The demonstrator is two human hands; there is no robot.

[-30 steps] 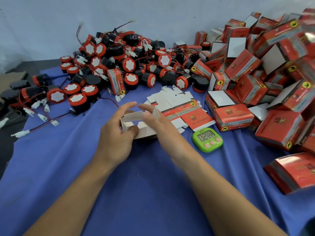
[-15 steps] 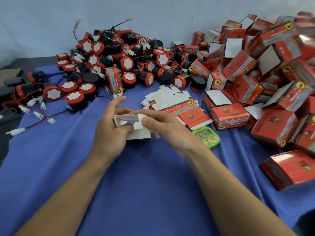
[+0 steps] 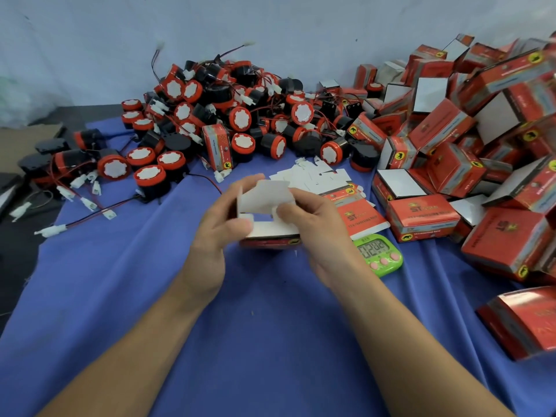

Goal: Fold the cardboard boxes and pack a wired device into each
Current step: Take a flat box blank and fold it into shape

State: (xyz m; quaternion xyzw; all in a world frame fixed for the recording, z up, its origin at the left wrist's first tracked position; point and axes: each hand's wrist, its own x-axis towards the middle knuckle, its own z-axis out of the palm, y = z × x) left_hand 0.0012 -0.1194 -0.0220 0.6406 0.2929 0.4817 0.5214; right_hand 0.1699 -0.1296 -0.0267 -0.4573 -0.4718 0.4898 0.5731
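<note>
Both hands hold one small red cardboard box (image 3: 267,233) with a white inside, above the blue cloth at the centre. My left hand (image 3: 215,233) grips its left side, thumb on the white panel. My right hand (image 3: 316,224) pinches the raised white flap (image 3: 266,195) from the right. Flat unfolded boxes (image 3: 319,179) lie in a stack just behind. A heap of round black and red wired devices (image 3: 228,115) with white connectors fills the back left.
A pile of folded red boxes (image 3: 469,136) covers the right side. A green timer (image 3: 379,254) lies right of my right hand. One red box (image 3: 218,147) stands upright among the devices. The blue cloth (image 3: 264,326) hangs off the table edge at the left.
The box has been turned and lifted slightly, and a white flap now stands up between my hands. My right hand has moved onto that flap.
</note>
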